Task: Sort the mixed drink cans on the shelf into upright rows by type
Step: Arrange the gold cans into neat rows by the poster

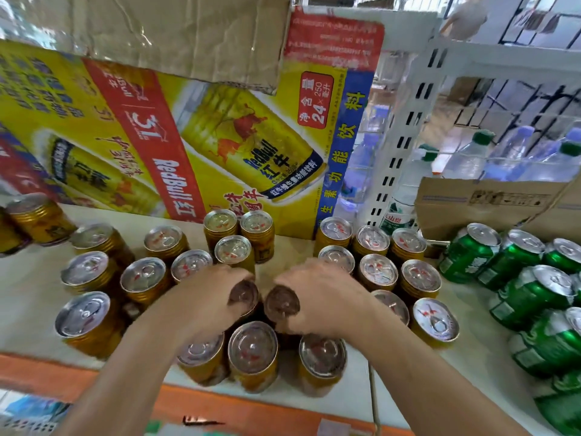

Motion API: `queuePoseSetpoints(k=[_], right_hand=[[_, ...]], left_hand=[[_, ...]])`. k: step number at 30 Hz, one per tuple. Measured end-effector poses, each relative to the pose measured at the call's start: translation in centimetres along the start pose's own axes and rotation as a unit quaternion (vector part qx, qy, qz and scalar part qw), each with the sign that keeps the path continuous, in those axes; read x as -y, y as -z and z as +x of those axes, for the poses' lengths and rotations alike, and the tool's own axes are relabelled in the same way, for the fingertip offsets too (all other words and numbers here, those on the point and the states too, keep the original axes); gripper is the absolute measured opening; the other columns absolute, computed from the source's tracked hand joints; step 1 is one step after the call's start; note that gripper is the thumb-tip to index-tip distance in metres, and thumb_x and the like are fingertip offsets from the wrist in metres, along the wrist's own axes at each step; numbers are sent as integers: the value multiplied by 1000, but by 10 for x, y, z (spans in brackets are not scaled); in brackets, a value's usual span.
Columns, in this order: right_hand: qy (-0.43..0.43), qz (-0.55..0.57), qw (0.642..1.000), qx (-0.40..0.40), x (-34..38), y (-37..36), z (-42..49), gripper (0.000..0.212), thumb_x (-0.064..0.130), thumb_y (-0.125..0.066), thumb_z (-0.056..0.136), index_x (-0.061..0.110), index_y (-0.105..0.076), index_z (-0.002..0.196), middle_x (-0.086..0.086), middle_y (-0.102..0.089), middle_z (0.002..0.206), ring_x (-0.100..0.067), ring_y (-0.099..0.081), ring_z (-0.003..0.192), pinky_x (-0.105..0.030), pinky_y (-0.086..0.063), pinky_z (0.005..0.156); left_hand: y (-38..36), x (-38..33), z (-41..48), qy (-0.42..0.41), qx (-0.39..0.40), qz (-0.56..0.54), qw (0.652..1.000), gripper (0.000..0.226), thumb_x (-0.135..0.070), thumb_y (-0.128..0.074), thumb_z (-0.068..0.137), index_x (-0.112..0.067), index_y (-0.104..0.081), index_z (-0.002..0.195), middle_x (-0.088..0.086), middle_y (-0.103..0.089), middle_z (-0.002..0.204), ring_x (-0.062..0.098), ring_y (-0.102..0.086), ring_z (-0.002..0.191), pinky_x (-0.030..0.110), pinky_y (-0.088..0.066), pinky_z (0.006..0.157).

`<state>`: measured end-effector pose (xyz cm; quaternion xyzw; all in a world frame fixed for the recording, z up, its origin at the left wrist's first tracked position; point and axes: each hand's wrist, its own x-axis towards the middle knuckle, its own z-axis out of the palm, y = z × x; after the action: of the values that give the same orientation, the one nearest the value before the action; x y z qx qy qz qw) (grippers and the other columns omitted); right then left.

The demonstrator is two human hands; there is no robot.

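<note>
Gold cans crowd the shelf middle, green cans its right edge; left hand and right hand each curl fingers round a gold can's top: stiff, slick, likely heavy, better gripped round the wall.

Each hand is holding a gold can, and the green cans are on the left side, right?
Not quite: the head view shows the green cans on the right side, not the left. The left hand and right hand do each hold a gold can.
</note>
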<state>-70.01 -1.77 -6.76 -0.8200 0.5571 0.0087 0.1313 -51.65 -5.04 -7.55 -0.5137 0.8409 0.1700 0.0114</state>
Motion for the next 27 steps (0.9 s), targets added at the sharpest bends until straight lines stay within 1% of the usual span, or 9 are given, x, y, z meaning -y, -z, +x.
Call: queuePoseSetpoints(k=[4, 8, 12, 14, 16, 18, 21, 24, 27], right_hand=[[-19, 45, 999, 5, 3, 8, 11, 29, 35, -74, 71, 24, -53, 88, 8, -55, 80, -18, -55, 81, -30, -46, 64], [-76, 90, 992, -51, -5, 17, 22, 40, 37, -76, 70, 20, -62, 104, 4, -63, 91, -15, -56, 83, -32, -50, 71], [-113, 130, 982, -71, -11, 22, 36, 34, 35, -76, 71, 22, -63, 99, 6, -64, 91, -14, -59, 85, -33, -52, 74], [-127, 116, 983, -67, -11, 18, 43, 39, 39, -75, 71, 22, -64, 103, 5, -65, 97, -16, -59, 89, -34, -52, 77], [-131, 108, 983, -63, -10, 11, 47, 42, 41, -74, 70, 20, -63, 106, 1, -65, 101, -18, -59, 90, -37, -53, 78], [-132, 102, 984, -56, -8, 4, 48, 44, 42, -73, 72, 20, -61, 109, 0, -64, 102, -19, -57, 89, -35, -51, 75], [-120, 84, 988, -58, -5, -4, 48, 44, 43, -75, 71, 22, -60, 106, 0, -65, 96, -21, -60, 89, -32, -48, 69], [-125, 112, 981, -99, -5, -5, 45, 38, 41, -77, 69, 22, -64, 99, 2, -64, 91, -19, -58, 86, -33, -48, 71], [-152, 167, 959, -169, -10, 5, 32, 34, 44, -74, 72, 19, -69, 95, 2, -67, 90, -17, -57, 85, -36, -50, 77]], left_hand=[[-2, 7, -4, -7, -17, -35, 999, 43, -39, -58, 92, -31, -49, 133, -10, -52, 133, 9, -48, 120, 21, -37, 93], [-9, 13, -3, -13, -32, -50, 998, 51, -51, -54, 91, -29, -46, 137, -7, -51, 136, 10, -45, 124, 29, -38, 103], [-16, 19, 2, -23, -16, -49, 998, 70, -65, -55, 82, -29, -42, 140, -5, -48, 141, 14, -43, 128, 33, -37, 106], [-17, 19, 6, -21, -9, -44, 999, 75, -67, -59, 78, -28, -42, 141, -5, -48, 141, 14, -43, 128, 33, -37, 105], [-18, 17, 9, -19, -17, -41, 999, 69, -65, -62, 76, -29, -50, 133, -5, -54, 132, 14, -49, 120, 32, -43, 98], [-17, 15, 10, -21, -35, -41, 998, 56, -63, -64, 74, -29, -57, 118, -7, -61, 117, 14, -55, 108, 32, -47, 87], [-15, 14, 11, -24, -51, -51, 997, 43, -61, -65, 71, -29, -60, 99, -10, -64, 97, 12, -58, 90, 31, -49, 72], [-13, 14, 11, -24, -56, -61, 996, 37, -59, -66, 70, -29, -60, 91, -11, -63, 88, 11, -57, 83, 30, -49, 68], [-8, 14, 12, -21, -57, -60, 996, 38, -57, -67, 71, -29, -61, 97, -13, -63, 91, 8, -54, 83, 27, -46, 69]])
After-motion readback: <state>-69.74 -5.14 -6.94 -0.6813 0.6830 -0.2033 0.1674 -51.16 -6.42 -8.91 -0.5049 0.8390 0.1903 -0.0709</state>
